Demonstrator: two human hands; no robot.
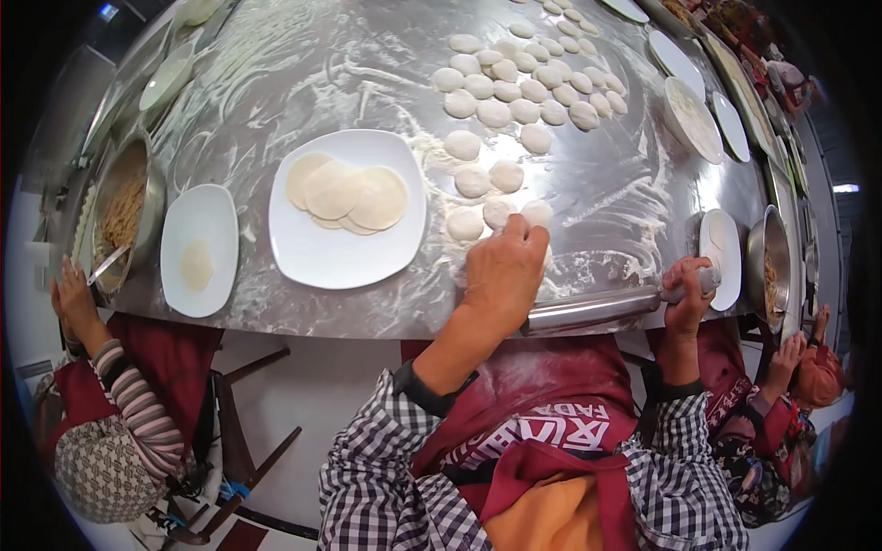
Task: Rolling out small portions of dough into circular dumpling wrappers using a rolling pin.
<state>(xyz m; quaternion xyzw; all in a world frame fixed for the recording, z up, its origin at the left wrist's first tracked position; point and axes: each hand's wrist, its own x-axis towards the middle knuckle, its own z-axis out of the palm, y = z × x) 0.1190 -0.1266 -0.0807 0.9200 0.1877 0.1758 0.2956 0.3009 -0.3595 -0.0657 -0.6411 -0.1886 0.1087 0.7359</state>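
My left hand (506, 268) reaches over the floury steel table, its fingers bent down beside a flattened dough disc (499, 212). The fingertips are partly hidden, so I cannot tell whether they grip dough. My right hand (689, 286) is closed around the handle of a metal rolling pin (592, 310), which lies along the near table edge. Many small dough discs (493, 113) spread ahead of my left hand. Left of it, a white square plate (344, 258) holds several thin, overlapping dough wrappers (379, 198).
At left, a smaller white plate (200, 296) bears one wrapper; a steel bowl (148, 200) of filling with a spoon stands beyond, near a co-worker's hands (79, 299). At right are another white plate (729, 289), a steel filling bowl (761, 241) and a bowl of flour (692, 120).
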